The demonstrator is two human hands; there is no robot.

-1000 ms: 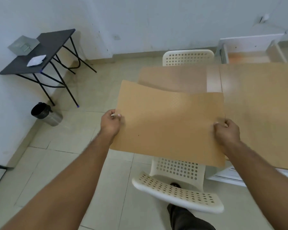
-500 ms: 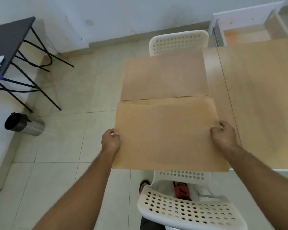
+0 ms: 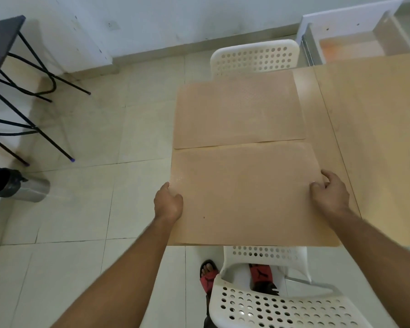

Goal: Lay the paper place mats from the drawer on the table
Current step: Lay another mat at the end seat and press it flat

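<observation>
Two brown paper place mats lie on the light wooden table [image 3: 369,143]. The far mat [image 3: 238,110] lies flat near the table's far left corner. The near mat [image 3: 249,195] sits just in front of it, their long edges almost touching. My left hand [image 3: 168,202] grips the near mat's left edge. My right hand [image 3: 330,192] holds its right edge, fingers on top. The mat looks flat against the table. The open white drawer [image 3: 355,43] stands beyond the table at the top right.
A white perforated chair [image 3: 255,56] stands at the table's far side, another [image 3: 279,304] at the near side by my feet in red sandals. A black folding table [image 3: 0,43] and a metal bin [image 3: 17,189] stand on the tiled floor at left.
The near mat has come down from a raised, curved hold to lie flat on the table in front of the far mat. Both hands stayed on its edges.
</observation>
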